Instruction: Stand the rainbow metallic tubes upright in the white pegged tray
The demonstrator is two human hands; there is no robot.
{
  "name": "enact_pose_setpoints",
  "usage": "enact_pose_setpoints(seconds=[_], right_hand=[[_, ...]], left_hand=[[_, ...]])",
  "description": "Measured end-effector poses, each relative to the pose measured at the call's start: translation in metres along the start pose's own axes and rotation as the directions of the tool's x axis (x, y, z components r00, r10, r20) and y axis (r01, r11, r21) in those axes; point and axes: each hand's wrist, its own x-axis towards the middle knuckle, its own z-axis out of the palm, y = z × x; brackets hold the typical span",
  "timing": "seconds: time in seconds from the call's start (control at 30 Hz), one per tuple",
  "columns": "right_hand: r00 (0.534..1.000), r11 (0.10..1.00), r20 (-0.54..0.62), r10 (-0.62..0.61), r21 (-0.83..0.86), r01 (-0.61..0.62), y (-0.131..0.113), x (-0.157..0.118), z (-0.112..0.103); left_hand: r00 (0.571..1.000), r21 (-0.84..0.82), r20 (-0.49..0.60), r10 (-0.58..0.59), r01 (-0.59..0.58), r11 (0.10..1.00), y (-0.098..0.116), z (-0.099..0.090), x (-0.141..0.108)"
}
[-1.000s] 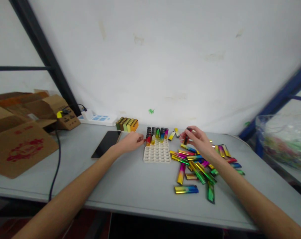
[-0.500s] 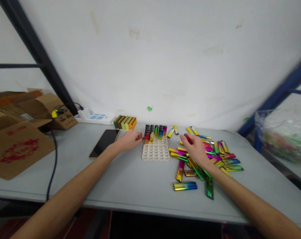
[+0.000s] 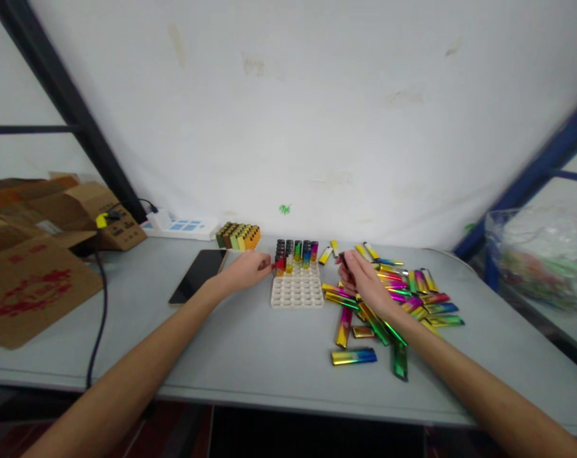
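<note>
Head view: right hand (image 3: pixel 363 278) stands just right of white tray (image 3: pixel 298 296), fingers closed around dark-capped lighter (image 3: pixel 343 258). Lighter mostly hidden by fingers; long axis appears tilted, cap end up and toward tray side. Tray's front cells lie left of held lighter, nearer person. Left hand (image 3: pixel 247 267) nearer tray, just beside left edge and standing lighters (image 3: pixel 306 254); fingers curled together, hold on anything cannot be told. Loose lighters (image 3: pixel 376 327) lie around right wrist, axes mixed.
</note>
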Motion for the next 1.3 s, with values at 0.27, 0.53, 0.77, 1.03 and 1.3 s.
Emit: enact_pose_setpoints(seconds=[0.27, 0.53, 0.77, 1.03, 1.3], right_hand=[[0.966, 0.868, 0.206, 0.156, 0.438, -0.234, -0.013, -0.005, 0.003], [0.980, 0.999, 0.193, -0.045, 0.008, 0.044, -0.021, 0.019, 0.013], [0.868, 0.881, 0.426, -0.255, -0.268, 0.390, -0.035, 0.043, 0.041], [0.812, 0.662, 0.455, -0.367, -0.486, 0.571, -0.017, 0.054, 0.059], [0.819, 0.681, 0.462, -0.340, -0.481, 0.553, -0.020, 0.056, 0.059]], left_hand=[[1.000, -0.012, -0.013, 0.012, -0.012, 1.000, -0.003, 0.004, 0.000], [1.000, 0.009, -0.002, -0.010, 0.010, 1.000, 0.002, 0.000, -0.001], [1.000, -0.007, -0.018, -0.005, 0.005, 1.000, 0.002, 0.003, 0.000], [1.000, -0.020, -0.008, -0.005, 0.005, 1.000, 0.001, 0.005, -0.001], [1.000, -0.032, -0.015, 0.005, -0.005, 0.999, 0.003, 0.002, -0.001]])
